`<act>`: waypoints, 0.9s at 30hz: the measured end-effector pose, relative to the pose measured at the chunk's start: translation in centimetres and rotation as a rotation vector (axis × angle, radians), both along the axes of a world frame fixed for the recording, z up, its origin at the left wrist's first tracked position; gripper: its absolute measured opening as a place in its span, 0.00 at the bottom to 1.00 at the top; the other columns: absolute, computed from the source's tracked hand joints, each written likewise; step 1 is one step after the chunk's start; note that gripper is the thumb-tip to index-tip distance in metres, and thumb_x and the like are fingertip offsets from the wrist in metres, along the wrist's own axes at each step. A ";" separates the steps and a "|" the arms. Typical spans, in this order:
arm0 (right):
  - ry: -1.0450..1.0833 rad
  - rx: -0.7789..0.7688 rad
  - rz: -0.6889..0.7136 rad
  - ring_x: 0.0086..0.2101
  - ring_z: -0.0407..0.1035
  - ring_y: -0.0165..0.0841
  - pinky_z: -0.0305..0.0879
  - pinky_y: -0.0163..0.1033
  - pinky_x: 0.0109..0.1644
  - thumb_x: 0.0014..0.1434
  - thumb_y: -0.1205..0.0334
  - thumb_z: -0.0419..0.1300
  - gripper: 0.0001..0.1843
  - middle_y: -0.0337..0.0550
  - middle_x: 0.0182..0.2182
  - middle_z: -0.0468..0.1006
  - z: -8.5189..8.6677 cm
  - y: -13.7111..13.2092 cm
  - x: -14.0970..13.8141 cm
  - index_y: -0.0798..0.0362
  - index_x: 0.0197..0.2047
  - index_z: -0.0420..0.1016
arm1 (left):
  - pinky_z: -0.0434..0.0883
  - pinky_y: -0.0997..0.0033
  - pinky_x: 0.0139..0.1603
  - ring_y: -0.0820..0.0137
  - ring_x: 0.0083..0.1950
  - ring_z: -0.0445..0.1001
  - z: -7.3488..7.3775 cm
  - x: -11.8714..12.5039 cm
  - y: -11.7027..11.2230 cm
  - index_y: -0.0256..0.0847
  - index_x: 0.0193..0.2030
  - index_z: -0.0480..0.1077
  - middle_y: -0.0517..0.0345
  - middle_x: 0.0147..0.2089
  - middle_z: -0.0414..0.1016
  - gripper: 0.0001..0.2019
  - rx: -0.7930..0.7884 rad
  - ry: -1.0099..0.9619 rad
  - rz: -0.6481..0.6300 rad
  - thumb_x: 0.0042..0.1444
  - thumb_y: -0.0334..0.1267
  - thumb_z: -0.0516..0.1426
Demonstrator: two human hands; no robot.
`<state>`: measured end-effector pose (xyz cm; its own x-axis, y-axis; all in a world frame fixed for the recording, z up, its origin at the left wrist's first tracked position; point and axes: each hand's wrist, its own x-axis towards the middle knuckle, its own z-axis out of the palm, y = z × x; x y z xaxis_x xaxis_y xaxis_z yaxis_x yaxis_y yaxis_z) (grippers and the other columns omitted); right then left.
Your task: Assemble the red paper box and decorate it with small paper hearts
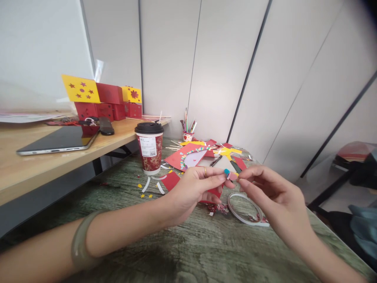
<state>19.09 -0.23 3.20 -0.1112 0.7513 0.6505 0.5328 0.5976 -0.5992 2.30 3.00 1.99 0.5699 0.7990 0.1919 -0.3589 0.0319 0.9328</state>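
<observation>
My left hand (196,186) pinches a small piece (232,176), pink with a teal bit at one end, between thumb and index finger. Its kind is too small to tell. At the right end of that piece, the thumb and index finger of my right hand (273,194) are pressed together; what lies between them is hidden. Below the hands, a roll of white tape (229,202) lies on the dark wood-grain table (165,251). Red paper (170,181) and white strips (160,188) are near my left hand.
A lidded paper cup (149,153) stands left of the hands. Behind lie a decorated red card (176,156) and paper scraps, with a brush pot (188,136). The raised wooden shelf (129,143) carries a tablet (60,140) and red and yellow boxes (110,93).
</observation>
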 end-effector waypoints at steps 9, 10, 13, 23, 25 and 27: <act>-0.046 0.028 -0.049 0.24 0.67 0.27 0.67 0.33 0.28 0.52 0.65 0.58 0.01 0.35 0.22 0.71 0.0 -0.2 -0.4 0.49 0.30 0.69 | 0.64 0.80 0.25 0.81 0.25 0.64 -0.2 0.2 0.0 0.36 0.30 0.74 0.59 0.30 0.71 0.08 0.059 0.101 0.086 0.49 0.40 0.58; -0.062 0.033 -0.050 0.24 0.67 0.26 0.67 0.32 0.28 0.52 0.65 0.58 0.01 0.34 0.22 0.71 -0.1 -0.2 -0.5 0.49 0.29 0.69 | 0.64 0.80 0.25 0.81 0.25 0.64 -0.2 0.3 0.0 0.36 0.30 0.74 0.59 0.29 0.71 0.09 0.070 0.129 0.099 0.49 0.40 0.58; -0.091 0.048 -0.050 0.22 0.65 0.24 0.66 0.31 0.27 0.52 0.66 0.58 0.04 0.32 0.21 0.69 -0.2 -0.1 -0.4 0.49 0.27 0.70 | 0.63 0.79 0.24 0.80 0.23 0.63 0.0 0.3 -0.1 0.36 0.30 0.75 0.60 0.25 0.70 0.08 0.145 0.225 0.177 0.48 0.39 0.59; -0.129 0.086 -0.026 0.22 0.64 0.22 0.63 0.28 0.26 0.52 0.69 0.58 0.05 0.31 0.22 0.70 -0.4 -0.2 -0.3 0.49 0.27 0.68 | 0.66 0.76 0.32 0.75 0.32 0.69 -0.1 0.0 -0.6 0.36 0.31 0.74 0.57 0.30 0.73 0.05 0.666 0.340 0.493 0.49 0.34 0.57; -0.145 0.119 -0.021 0.22 0.64 0.22 0.63 0.27 0.25 0.51 0.69 0.58 0.06 0.31 0.22 0.70 -0.5 -0.3 -0.3 0.49 0.27 0.68 | 0.67 0.75 0.32 0.75 0.32 0.70 -0.2 0.0 -0.6 0.36 0.30 0.74 0.56 0.30 0.73 0.05 0.752 0.360 0.532 0.50 0.33 0.56; -0.169 0.160 -0.026 0.22 0.63 0.21 0.62 0.27 0.25 0.51 0.70 0.58 0.06 0.31 0.22 0.71 -0.6 -0.3 -0.2 0.49 0.27 0.68 | 0.67 0.74 0.35 0.74 0.32 0.70 -0.2 0.0 -0.6 0.35 0.29 0.74 0.55 0.29 0.74 0.05 0.869 0.361 0.571 0.50 0.32 0.56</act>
<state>18.84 -0.50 2.65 -0.2107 0.6442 0.7353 0.6339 0.6626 -0.3989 2.31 2.36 1.79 0.2951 0.6359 0.7132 0.1872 -0.7704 0.6094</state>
